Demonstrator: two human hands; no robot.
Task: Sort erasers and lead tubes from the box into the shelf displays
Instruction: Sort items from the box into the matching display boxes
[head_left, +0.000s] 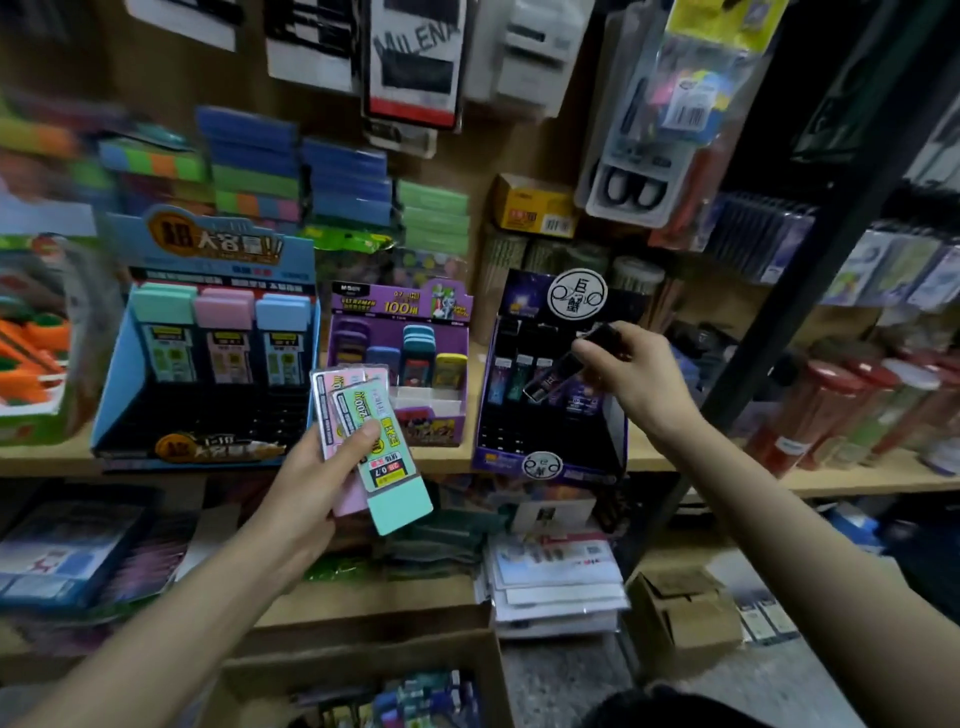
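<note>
lead tube (397, 486), mint green, left hand (317, 480), apparently black tube (551, 375), right hand (636, 382)

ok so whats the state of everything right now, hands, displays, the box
left hand, holds a fan of pastel lead cases
right hand, pinches a dark lead tube over the dark display
blue display, back row filled, front rows empty
purple display, partly filled
dark display, few tubes at the back, front slots empty
cardboard box, open, items inside
</note>
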